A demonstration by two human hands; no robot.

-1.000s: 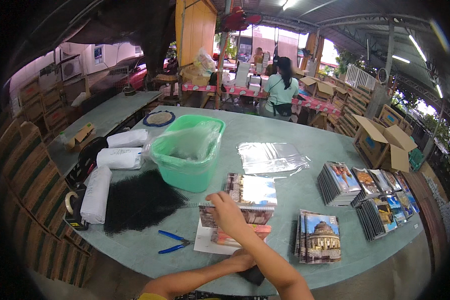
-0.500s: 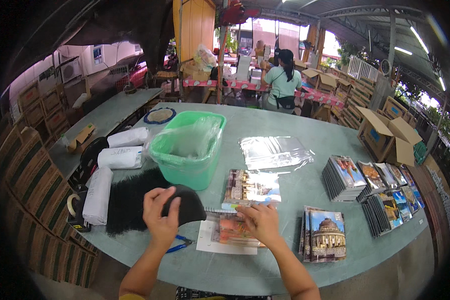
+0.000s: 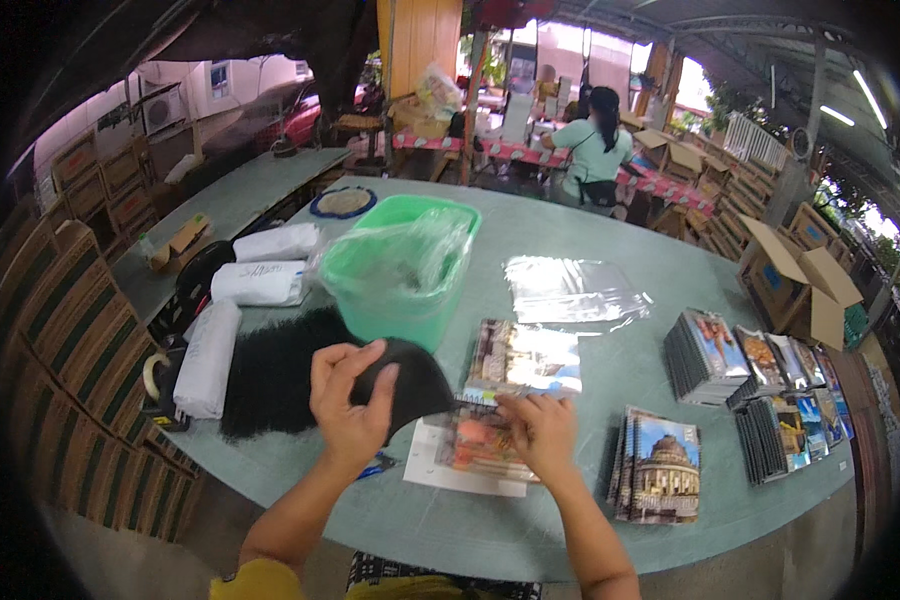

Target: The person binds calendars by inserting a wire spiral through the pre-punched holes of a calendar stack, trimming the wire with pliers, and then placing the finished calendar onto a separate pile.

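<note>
My left hand [image 3: 348, 404] grips a flat black piece of card [image 3: 412, 384] and lifts it just above the table. My right hand [image 3: 538, 432] rests, fingers bent, on a bagged set of colourful picture cards [image 3: 470, 440] lying on a white sheet [image 3: 440, 475]. Just behind that lies a stack of picture cards in a clear bag [image 3: 522, 358]. A wide pile of black sheets [image 3: 270, 372] lies left of my left hand.
A green plastic tub [image 3: 402, 270] with a clear bag stands behind the black pile. Clear bags [image 3: 570, 292] lie mid-table. Rows of picture cards [image 3: 760, 378] and a stack [image 3: 658, 462] sit at right. White rolls [image 3: 260, 283], tape, cardboard boxes [image 3: 805, 280]; a seated person [image 3: 592, 150] at the back.
My left hand came up from the table edge, took a black card from the pile and raised it rightward. My right hand slid right and down onto the bagged cards.
</note>
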